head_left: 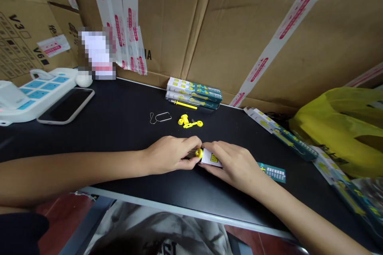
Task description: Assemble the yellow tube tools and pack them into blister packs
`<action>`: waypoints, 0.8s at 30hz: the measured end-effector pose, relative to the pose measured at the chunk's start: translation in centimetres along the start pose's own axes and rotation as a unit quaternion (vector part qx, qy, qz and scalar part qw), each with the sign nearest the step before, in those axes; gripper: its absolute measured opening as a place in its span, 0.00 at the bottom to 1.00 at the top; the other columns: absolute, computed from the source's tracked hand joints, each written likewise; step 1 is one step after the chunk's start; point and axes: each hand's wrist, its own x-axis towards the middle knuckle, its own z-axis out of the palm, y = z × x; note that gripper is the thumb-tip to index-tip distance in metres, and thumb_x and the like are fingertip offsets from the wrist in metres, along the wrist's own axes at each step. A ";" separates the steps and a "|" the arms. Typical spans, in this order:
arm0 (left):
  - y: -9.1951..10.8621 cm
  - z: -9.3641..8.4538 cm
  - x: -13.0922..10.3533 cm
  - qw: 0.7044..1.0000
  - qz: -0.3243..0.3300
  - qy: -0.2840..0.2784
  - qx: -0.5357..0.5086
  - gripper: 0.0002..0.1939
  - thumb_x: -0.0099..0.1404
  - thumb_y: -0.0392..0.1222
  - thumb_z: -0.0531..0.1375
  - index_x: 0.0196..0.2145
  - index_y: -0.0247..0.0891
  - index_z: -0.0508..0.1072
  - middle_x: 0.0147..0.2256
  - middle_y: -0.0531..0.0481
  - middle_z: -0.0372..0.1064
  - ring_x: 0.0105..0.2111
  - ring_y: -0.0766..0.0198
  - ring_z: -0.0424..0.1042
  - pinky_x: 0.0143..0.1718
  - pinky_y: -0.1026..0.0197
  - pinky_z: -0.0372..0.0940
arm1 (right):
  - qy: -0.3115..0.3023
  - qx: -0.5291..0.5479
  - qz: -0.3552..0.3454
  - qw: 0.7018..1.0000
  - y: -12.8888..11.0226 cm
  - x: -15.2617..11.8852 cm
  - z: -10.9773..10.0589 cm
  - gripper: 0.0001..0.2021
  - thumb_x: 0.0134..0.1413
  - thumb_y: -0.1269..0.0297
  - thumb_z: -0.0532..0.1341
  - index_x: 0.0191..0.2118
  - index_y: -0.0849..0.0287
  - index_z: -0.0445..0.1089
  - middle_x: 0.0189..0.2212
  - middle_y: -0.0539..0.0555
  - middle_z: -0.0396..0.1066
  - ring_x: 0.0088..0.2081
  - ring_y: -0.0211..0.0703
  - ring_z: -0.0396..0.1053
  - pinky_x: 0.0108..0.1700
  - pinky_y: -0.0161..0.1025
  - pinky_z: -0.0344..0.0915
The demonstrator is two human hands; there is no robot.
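My left hand point(172, 153) pinches a yellow plastic piece point(199, 153) with a thin wire at its end. That piece sits at the open end of a narrow printed box point(212, 158), partly inside it or against it; I cannot tell which. Around the box my right hand point(235, 163) is closed, and the green far end of the box shows beyond the wrist. Behind the hands on the black table lie loose yellow plastic parts point(191, 124), a small spring and bent wire pieces point(161, 117).
At the back, narrow boxes point(194, 91) are stacked beside a yellow stick point(184, 104). More boxes point(281, 133) and a yellow plastic bag point(335, 127) are at the right. A phone point(67, 106) and a power strip point(44, 87) lie left. Large taped cardboard point(239, 20) stands behind the table.
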 end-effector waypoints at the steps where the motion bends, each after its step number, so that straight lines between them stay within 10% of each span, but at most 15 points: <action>1: 0.0 0.0 0.0 1.000 -0.001 0.001 -0.004 0.08 0.64 0.43 0.54 0.40 0.39 0.63 0.23 0.59 0.62 0.21 0.70 0.64 0.24 0.68 0.54 | 0.001 0.002 0.000 1.000 0.0 0.0 -0.1 0.14 0.61 0.57 0.55 0.46 0.62 0.61 0.30 0.54 0.71 0.30 0.44 0.70 0.30 0.37 0.63; 13: -0.9 -1.3 -0.1 0.993 -0.021 0.025 -0.113 0.06 0.65 0.43 0.52 0.37 0.38 0.59 0.21 0.62 0.53 0.19 0.73 0.55 0.24 0.68 0.52 | 0.011 -0.033 0.036 0.999 1.1 -0.6 -1.2 0.16 0.60 0.55 0.55 0.48 0.60 0.61 0.35 0.56 0.74 0.32 0.45 0.73 0.31 0.37 0.65; 24: -0.6 0.3 0.0 0.995 -0.039 -0.015 -0.096 0.10 0.69 0.47 0.49 0.41 0.38 0.62 0.28 0.56 0.66 0.27 0.68 0.66 0.29 0.66 0.57 | 0.017 -0.060 -0.012 0.998 0.0 -0.2 -0.9 0.14 0.63 0.58 0.51 0.46 0.64 0.62 0.32 0.57 0.73 0.31 0.45 0.72 0.30 0.38 0.66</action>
